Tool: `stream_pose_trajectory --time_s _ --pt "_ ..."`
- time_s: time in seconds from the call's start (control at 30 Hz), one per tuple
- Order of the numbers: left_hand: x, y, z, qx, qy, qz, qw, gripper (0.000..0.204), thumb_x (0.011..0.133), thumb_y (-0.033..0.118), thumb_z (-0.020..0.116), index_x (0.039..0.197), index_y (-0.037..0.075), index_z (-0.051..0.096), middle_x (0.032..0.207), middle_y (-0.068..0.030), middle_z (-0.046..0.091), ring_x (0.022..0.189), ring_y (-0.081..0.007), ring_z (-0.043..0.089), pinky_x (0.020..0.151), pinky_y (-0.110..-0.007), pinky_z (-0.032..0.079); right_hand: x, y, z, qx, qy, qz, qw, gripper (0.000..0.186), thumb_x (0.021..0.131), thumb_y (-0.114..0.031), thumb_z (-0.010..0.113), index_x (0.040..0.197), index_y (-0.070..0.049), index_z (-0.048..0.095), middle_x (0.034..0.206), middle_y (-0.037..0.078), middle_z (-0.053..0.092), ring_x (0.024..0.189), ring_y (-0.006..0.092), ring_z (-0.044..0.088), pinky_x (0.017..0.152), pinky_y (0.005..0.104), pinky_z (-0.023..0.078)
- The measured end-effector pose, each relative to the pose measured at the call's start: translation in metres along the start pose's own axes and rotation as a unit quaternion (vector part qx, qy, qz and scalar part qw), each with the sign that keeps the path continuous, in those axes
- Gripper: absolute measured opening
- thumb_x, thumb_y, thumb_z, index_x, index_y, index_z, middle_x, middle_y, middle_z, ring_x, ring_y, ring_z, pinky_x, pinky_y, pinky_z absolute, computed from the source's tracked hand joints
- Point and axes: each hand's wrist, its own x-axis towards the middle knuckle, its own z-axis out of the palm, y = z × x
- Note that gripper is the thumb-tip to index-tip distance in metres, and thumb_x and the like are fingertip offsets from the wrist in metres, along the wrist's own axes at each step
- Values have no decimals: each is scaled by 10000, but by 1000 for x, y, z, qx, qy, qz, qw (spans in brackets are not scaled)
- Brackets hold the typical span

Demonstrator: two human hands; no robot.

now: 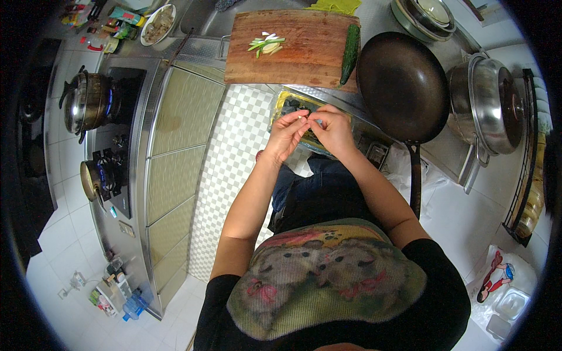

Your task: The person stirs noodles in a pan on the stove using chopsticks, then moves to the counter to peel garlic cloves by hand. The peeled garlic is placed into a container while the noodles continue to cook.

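My left hand and right hand meet in the middle, fingers pinched on a small pale piece, perhaps garlic. Below them is a bin lined with yellow, dark inside. Just beyond, a wooden cutting board bears cut scallion with pale slices at its left and a whole cucumber at its right edge.
A large black frying pan lies right of the board, beside a lidded steel pot. Stacked bowls stand behind. At left, pots sit over blue flames on the stove. A sink and white bowl are upper left.
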Motion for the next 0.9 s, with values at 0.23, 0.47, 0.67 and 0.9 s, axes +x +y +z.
stream_pose_trajectory --time_s 0.23,0.47,0.67,0.9 --pt "-1 1 3 -3 1 -15 1000 270 839 3 568 1108 22 552 959 -92 615 891 -168 613 786 -267 525 -4 26 10 146 23 151 977 83 755 -80 623 807 -16 632 701 44 612 534 111 518 480 249 409" --pt "-2 1 2 -4 -1 -1 1000 239 841 1 564 1078 27 557 939 -80 615 871 -161 613 763 -268 532 -5 28 14 299 -16 194 934 140 756 -20 630 893 -29 658 709 -19 585 571 48 487 519 194 392" --pt "0 -2 -4 -15 -4 -2 1000 112 835 0 572 942 29 582 886 -73 616 827 -149 615 729 -254 536 -6 25 11 207 -56 116 970 102 775 -15 642 875 -29 634 749 -21 543 571 31 450 496 192 358" --pt "3 -8 -11 -24 8 -4 1000 92 834 14 577 925 29 582 876 -83 615 805 -161 620 725 -265 536 -8 34 18 94 -42 38 994 76 856 -110 567 858 -34 559 746 11 537 592 80 480 525 222 388"
